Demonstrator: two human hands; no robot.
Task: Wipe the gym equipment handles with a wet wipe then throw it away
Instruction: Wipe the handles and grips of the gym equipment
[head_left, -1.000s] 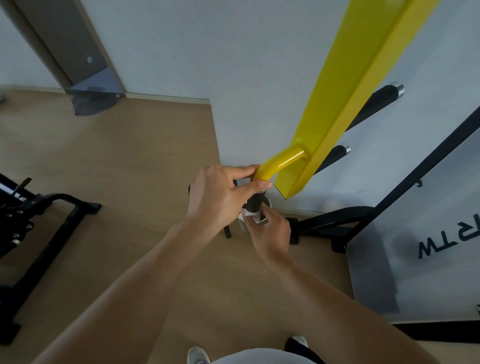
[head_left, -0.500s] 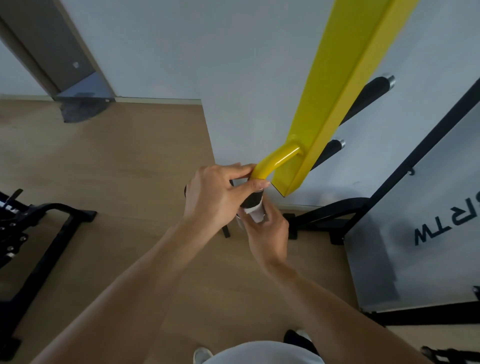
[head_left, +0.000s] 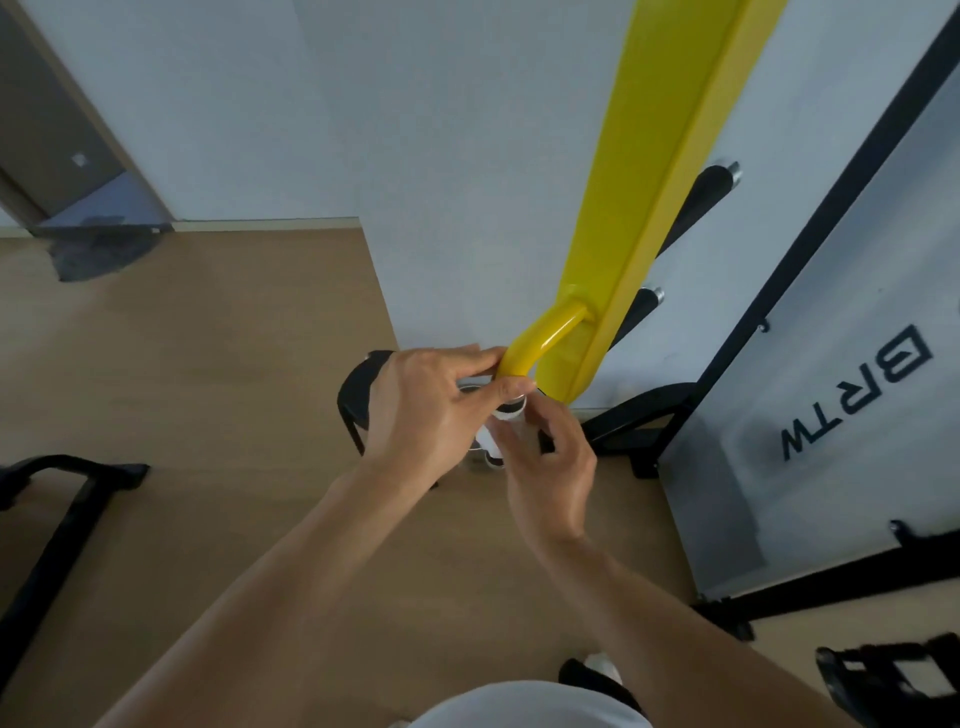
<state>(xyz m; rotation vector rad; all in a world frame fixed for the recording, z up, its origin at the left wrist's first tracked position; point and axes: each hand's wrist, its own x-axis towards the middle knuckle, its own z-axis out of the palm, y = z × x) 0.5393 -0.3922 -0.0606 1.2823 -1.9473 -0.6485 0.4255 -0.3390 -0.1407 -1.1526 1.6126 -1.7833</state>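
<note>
A yellow curved handle (head_left: 548, 335) sticks out from the slanted yellow beam (head_left: 665, 208). It ends in a black grip with a white ring (head_left: 510, 413). My left hand (head_left: 426, 410) pinches the handle's bend between thumb and fingers. Just below, my right hand (head_left: 550, 467) curls round the grip with a white wet wipe (head_left: 488, 441) in its fingers. Both hands hide most of the wipe and the grip.
Two black pegs (head_left: 711, 192) (head_left: 644, 306) stick out behind the beam. At the right stands a black frame with a white BRTW panel (head_left: 831, 415). A black stand (head_left: 358, 395) sits behind my left hand, and a black machine base (head_left: 62, 499) lies on the wooden floor at left.
Both hands have stayed at the handle. My right hand has worked the wipe slightly lower on the grip. The view has shifted a little.
</note>
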